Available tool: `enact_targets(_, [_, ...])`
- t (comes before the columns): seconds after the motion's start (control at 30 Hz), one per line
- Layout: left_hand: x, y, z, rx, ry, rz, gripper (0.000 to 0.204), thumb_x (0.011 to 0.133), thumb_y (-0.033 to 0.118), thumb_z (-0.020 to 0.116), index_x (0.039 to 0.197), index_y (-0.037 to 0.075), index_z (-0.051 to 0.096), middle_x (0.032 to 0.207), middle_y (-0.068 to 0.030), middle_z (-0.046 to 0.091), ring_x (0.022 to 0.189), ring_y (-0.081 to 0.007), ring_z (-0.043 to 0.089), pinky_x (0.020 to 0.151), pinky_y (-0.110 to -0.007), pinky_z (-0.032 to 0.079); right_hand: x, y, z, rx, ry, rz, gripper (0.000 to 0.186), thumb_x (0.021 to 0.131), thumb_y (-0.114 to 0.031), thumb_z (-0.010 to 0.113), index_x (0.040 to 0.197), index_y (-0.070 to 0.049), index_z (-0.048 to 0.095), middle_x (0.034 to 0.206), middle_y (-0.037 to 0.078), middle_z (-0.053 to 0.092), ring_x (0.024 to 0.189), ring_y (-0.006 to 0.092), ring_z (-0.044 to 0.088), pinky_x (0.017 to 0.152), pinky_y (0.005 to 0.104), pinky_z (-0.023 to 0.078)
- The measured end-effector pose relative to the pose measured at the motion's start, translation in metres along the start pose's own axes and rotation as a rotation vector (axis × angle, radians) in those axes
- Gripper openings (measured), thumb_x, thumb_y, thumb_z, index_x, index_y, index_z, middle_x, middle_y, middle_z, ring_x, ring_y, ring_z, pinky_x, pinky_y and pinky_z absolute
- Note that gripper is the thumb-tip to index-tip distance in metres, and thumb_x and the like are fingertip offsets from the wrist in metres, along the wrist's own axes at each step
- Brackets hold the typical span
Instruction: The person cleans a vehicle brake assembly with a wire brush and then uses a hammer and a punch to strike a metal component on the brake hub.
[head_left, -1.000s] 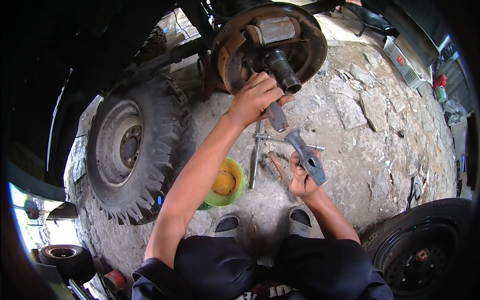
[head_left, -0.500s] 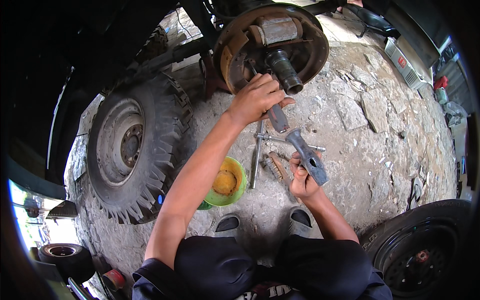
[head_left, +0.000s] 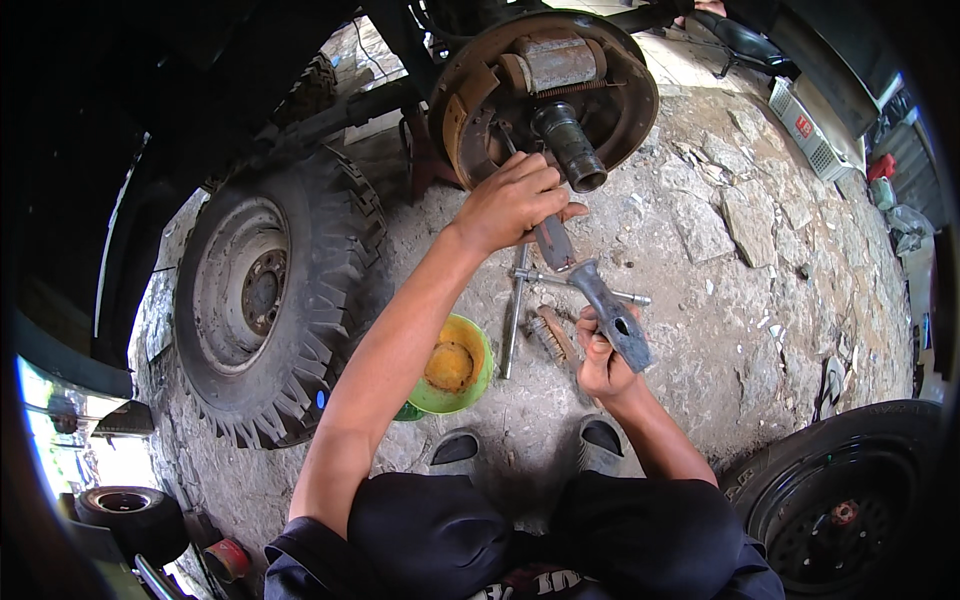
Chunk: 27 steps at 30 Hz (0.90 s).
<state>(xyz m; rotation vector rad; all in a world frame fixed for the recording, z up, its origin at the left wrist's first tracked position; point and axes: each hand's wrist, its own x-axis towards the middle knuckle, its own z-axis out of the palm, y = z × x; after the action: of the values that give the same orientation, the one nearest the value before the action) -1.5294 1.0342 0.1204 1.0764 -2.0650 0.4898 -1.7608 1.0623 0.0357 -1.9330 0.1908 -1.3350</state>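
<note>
My left hand (head_left: 515, 203) is wrapped round a screwdriver (head_left: 553, 242) with a dark handle. Its thin shaft runs up into the lower left of a rusty drum brake assembly (head_left: 456, 130), beside the greasy hub spindle (head_left: 570, 147). Where the tip bears is too hard to make out. In my right hand (head_left: 606, 368) is a hammer (head_left: 612, 312), its dark steel head angled so that one face meets the butt of the screwdriver handle. An empty eye shows in the head, and the fingers hide how the hammer is gripped below.
On the stony ground lie a cross-shaped wheel wrench (head_left: 513, 325) and a wire brush (head_left: 550, 335). A green bowl (head_left: 474, 392) with a yellowish inside stands left of them. A large tyre (head_left: 310, 330) leans at left; another wheel (head_left: 850, 500) lies lower right. A white crate (head_left: 815, 135) is far right.
The hammer head has shifted slightly left, up against the screwdriver's butt. The left hand and screwdriver have barely moved.
</note>
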Motion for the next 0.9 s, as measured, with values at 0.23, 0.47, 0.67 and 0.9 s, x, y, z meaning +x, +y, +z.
enact_targets(0.23, [0.002,-0.001,-0.002,0.010,0.008,-0.002,0.026,0.072,0.015,0.081,0.067,0.006,0.057,0.069,-0.0038,0.047,0.069,-0.0232,0.050,0.063,-0.035,0.041,-0.002,0.001,0.007,0.080,0.092,0.026,0.026,0.096,-0.015,0.056,0.105,0.009,0.054,0.082,0.016,0.065,0.063,0.0231,0.065,0.058,0.0313,0.053])
enact_targets(0.47, [0.001,-0.001,0.000,-0.028,0.051,-0.032,0.028,0.074,0.015,0.081,0.065,0.006,0.056,0.067,-0.0057,0.045,0.065,-0.0235,0.049,0.060,-0.036,0.040,-0.004,0.004,-0.003,0.046,0.017,-0.013,0.027,0.091,-0.019,0.060,0.096,0.007,0.059,0.079,0.018,0.064,0.057,0.0252,0.063,0.052,0.0322,0.050])
enact_targets(0.67, [0.006,0.001,-0.003,-0.041,0.077,-0.040,0.029,0.074,0.014,0.081,0.064,0.005,0.055,0.066,-0.0060,0.044,0.065,-0.0237,0.048,0.060,-0.035,0.040,0.008,-0.003,-0.002,-0.281,-0.017,-0.127,0.024,0.075,-0.002,0.065,0.097,0.008,0.060,0.080,0.018,0.064,0.059,0.0301,0.064,0.052,0.0363,0.051])
enact_targets(0.9, [0.007,0.002,0.002,-0.021,0.060,-0.046,0.027,0.074,0.011,0.081,0.066,0.005,0.055,0.066,-0.0060,0.046,0.065,-0.0242,0.048,0.061,-0.036,0.041,0.001,0.000,0.001,-0.155,0.013,0.080,0.017,0.092,-0.011,0.054,0.093,0.005,0.061,0.084,0.014,0.062,0.064,0.0227,0.062,0.059,0.0304,0.049])
